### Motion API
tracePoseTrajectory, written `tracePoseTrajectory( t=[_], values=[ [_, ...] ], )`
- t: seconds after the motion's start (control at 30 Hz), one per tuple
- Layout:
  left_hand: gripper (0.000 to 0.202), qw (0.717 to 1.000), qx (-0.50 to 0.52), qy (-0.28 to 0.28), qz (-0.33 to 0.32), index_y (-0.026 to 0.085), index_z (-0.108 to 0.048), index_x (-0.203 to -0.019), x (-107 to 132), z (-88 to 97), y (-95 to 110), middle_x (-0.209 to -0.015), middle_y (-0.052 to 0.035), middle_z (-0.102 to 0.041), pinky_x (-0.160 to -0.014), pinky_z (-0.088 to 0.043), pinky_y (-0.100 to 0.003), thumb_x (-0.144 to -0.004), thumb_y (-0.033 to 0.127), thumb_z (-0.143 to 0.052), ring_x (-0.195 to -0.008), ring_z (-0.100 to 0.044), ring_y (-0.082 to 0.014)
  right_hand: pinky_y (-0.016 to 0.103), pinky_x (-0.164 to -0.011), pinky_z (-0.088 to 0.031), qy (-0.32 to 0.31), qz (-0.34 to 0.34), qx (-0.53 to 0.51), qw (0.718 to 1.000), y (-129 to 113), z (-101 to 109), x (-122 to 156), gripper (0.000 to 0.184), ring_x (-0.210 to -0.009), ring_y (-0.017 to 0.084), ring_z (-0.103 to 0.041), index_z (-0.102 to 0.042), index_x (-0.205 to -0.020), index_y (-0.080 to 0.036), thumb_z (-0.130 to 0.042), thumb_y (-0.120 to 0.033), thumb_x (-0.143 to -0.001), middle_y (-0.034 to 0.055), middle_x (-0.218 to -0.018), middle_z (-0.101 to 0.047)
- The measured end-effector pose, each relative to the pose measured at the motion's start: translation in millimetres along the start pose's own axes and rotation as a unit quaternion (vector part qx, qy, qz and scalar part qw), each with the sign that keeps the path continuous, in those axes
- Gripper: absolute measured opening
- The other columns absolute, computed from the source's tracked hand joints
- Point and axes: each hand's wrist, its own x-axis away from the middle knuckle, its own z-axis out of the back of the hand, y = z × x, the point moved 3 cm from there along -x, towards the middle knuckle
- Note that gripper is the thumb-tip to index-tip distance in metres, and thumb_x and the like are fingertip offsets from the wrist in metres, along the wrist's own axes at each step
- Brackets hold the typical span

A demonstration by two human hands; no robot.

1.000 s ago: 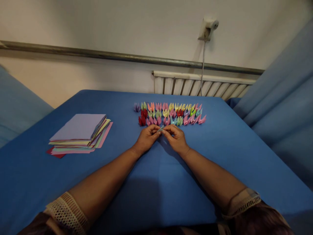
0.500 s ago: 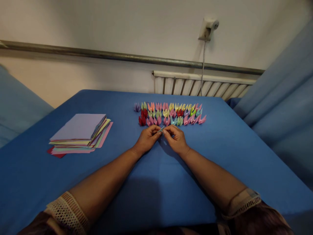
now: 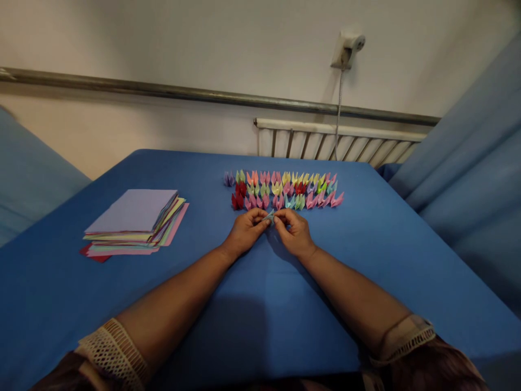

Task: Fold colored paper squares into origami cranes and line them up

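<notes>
Between my two hands is a small light-blue folded paper [image 3: 270, 216], partly covered by the fingertips. My left hand [image 3: 245, 232] pinches its left side between thumb and fingers. From the other side, my right hand [image 3: 296, 233] grips it the same way, thumb against the paper. Just beyond the fingers stand three rows of folded paper cranes [image 3: 277, 188] in red, pink, yellow, green, blue and purple. The nearest row almost meets my fingertips in the view.
A stack of coloured paper squares [image 3: 132, 210], lilac on top, lies at the left on the blue-covered table [image 3: 260, 336]. Behind the table are a wall with a metal rail [image 3: 203, 95], a radiator [image 3: 317, 128] and a socket with a cord [image 3: 345, 51]. Blue curtains [image 3: 480, 146] hang at both sides.
My right hand has shifted very slightly to the right, and a bit more of the light-blue paper shows between the fingers. The cranes and the stack stay in place.
</notes>
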Motion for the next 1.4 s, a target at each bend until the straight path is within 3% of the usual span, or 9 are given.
tracePoseTrajectory(
  t=[0.3, 0.57, 0.8, 1.1, 1.3, 1.4],
  values=[
    [0.024, 1.0, -0.02, -0.015, -0.01, 0.017, -0.06, -0.084, 1, -0.4, -2, -0.076, 0.0012, -0.065, -0.065, -0.048, -0.024, -0.077, 0.039, -0.066, -0.069, -0.062, -0.0128, 0.026, -0.067, -0.048, -0.01, -0.01, -0.015, 1.0, -1, 0, -1, 0.015, -0.068, 0.014, -0.061, -0.064, -0.09, -0.02, -0.054, -0.031, -0.091, 0.0013, -0.077, -0.064],
    [0.02, 1.0, -0.006, -0.012, -0.001, 0.017, -0.061, -0.083, 2, -0.7, -1, -0.075, 0.0013, -0.067, -0.066, -0.049, -0.024, -0.075, 0.034, -0.068, -0.069, -0.063, -0.0124, 0.025, -0.061, -0.046, -0.005, -0.071, -0.065, 0.995, 9, -3, 0, 0.015, -0.061, 0.013, -0.058, -0.063, -0.086, -0.02, -0.056, -0.033, -0.089, -0.0009, -0.069, -0.062],
    [0.031, 0.998, 0.055, -0.017, 0.015, 0.015, -0.069, -0.091, 0, -1.1, 2, -0.084, -0.0029, -0.072, -0.074, -0.052, -0.029, -0.07, 0.036, -0.074, -0.075, -0.065, -0.0147, 0.025, -0.063, -0.046, -0.007, -0.022, -0.028, 0.999, 4, -1, -2, 0.01, -0.066, 0.013, -0.057, -0.063, -0.083, -0.02, -0.055, -0.025, -0.086, -0.0001, -0.076, -0.06],
    [0.032, 0.994, 0.093, 0.017, 0.059, 0.014, -0.068, -0.082, 2, -3.5, 6, -0.071, -0.0008, -0.069, -0.064, -0.053, -0.026, -0.066, 0.039, -0.079, -0.061, -0.062, -0.011, 0.025, -0.062, -0.049, 0.018, -0.125, -0.124, 0.984, 26, -10, 1, 0.013, -0.062, 0.013, -0.059, -0.058, -0.085, -0.02, -0.056, -0.033, -0.086, -0.0021, -0.07, -0.06],
    [0.031, 0.995, 0.079, 0.03, 0.054, 0.014, -0.066, -0.079, 1, -2.3, 5, -0.066, 0.001, -0.066, -0.06, -0.05, -0.023, -0.063, 0.036, -0.08, -0.059, -0.06, -0.0102, 0.026, -0.064, -0.049, 0.011, -0.089, -0.082, 0.993, 18, -7, 1, 0.01, -0.066, 0.013, -0.058, -0.059, -0.087, -0.02, -0.055, -0.03, -0.087, -0.0009, -0.074, -0.06],
    [0.03, 0.997, 0.05, 0.032, 0.041, 0.014, -0.066, -0.078, 0, -1.6, 5, -0.066, 0.0011, -0.066, -0.058, -0.05, -0.023, -0.065, 0.038, -0.078, -0.058, -0.059, -0.0105, 0.028, -0.068, -0.05, 0.048, -0.033, -0.046, 0.997, 7, 1, -2, 0.015, -0.076, 0.014, -0.06, -0.061, -0.099, -0.021, -0.059, -0.025, -0.084, 0.0042, -0.094, -0.061]
  ],
)
